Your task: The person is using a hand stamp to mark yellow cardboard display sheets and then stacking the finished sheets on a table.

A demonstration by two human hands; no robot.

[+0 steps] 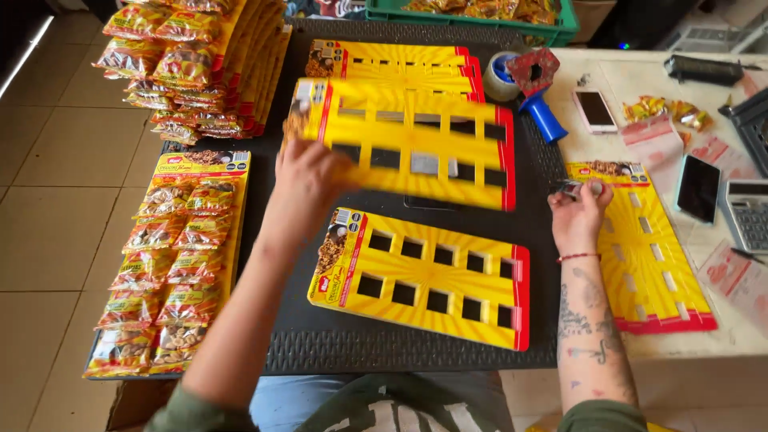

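- Holding a yellow display card (416, 152) by its left end, the left hand (308, 180) has fingers closed around the edge; the card looks blurred and hangs over the black mat (400, 352), so it seems to be mid-move
- Beneath it, nearer the person, a second card (424, 276) of the same kind lies flat on the mat, its two rows of square cut-outs empty
- The right hand (580, 212) rests at the mat's right edge with fingertips pinched on something small and pale; what it is cannot be told
- Just right of that hand, another empty card (648, 256) lies on the light table (704, 340)
- At the left, a filled card (172, 264) carries two columns of snack packets, with loose packets (172, 60) heaped behind it
- By my reading, the step in hand is laying out an empty card for filling
- Setting it down would call for a flat spot on the mat, square and not overlapping the card below
- A tape dispenser (532, 88) and phones sit further back
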